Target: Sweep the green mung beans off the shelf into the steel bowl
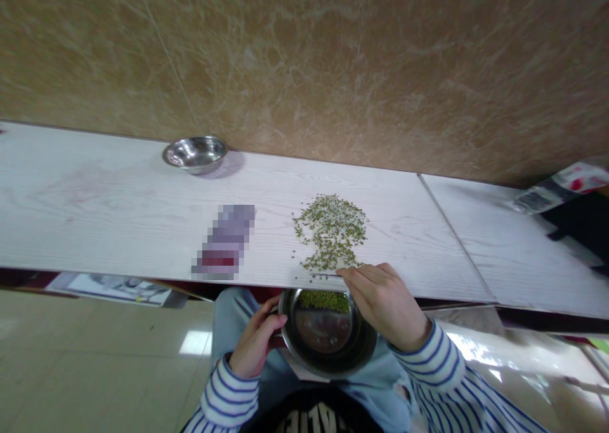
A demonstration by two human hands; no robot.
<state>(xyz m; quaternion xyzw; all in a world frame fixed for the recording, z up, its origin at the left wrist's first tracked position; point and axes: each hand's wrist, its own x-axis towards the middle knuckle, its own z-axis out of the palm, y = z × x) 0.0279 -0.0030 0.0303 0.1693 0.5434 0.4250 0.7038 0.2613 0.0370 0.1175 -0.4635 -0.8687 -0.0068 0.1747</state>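
My left hand [259,338] is closed on the left rim of a steel bowl [328,363], its thumb over the edge. The bowl sits over my lap, just below the table's front edge, with small green beans [323,300] gathered in its far side. My right hand [380,297] is closed on a thin, dark, straight-edged strip [326,274] at the table edge above the bowl. Most of that strip is hidden by the fingers, so its kind is unclear. Just beyond it, loose green beans [333,255] lie spread on the table, with small white grains among the farther ones.
A smaller steel bowl [195,154] stands at the back of the white table [104,198], near the marbled wall [304,71]. Left of the beans lies a pixelated, purplish flat item [228,236]. A black object [583,224] and a printed packet [561,186] are at far right.
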